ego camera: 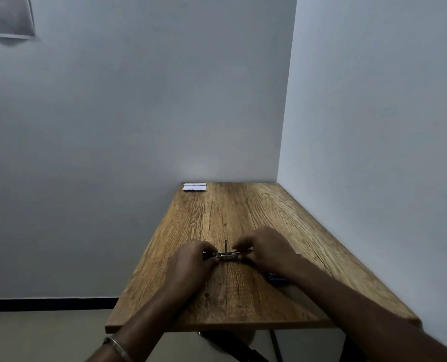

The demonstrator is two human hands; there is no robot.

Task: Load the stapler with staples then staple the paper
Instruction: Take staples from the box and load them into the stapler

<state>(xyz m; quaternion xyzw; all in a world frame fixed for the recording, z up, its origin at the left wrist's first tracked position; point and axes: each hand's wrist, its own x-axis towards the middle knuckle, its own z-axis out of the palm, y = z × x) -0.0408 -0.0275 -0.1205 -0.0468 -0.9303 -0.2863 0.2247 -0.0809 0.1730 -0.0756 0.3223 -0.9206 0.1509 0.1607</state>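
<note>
On wooden table [243, 296] by grey walls, both hands apparently gripping stapler [223, 254]

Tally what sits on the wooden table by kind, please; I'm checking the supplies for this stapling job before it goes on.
Stapler, held between the left hand and right hand: 1
White paper, lying as two pieces at the far corner: 2
Small blue item, partly hidden under the right forearm, kind unclear: 1
Total: 4

Dim, soft light; wide-angle warp at edges, slight blur.
</note>
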